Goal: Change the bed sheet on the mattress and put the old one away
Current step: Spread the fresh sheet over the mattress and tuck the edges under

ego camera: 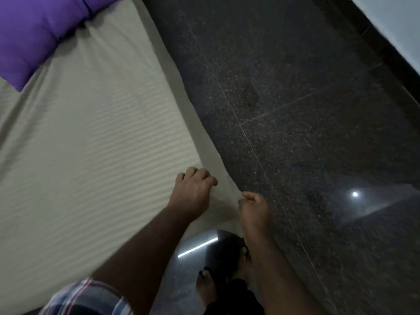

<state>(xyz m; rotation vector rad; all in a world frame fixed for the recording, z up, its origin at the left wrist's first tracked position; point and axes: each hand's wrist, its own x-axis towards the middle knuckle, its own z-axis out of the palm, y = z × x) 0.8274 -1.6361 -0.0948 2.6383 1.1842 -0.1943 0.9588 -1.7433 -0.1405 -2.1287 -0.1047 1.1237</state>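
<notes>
The beige bed sheet (86, 142) covers the mattress across the left of the frame, its long edge running diagonally from top centre down to lower centre beside the dark floor (295, 110). A purple pillow (34, 30) lies at upper left. The left hand (193, 192) presses curled fingers on the sheet's edge; the right hand (253, 206) pinches the overhanging hem.
</notes>
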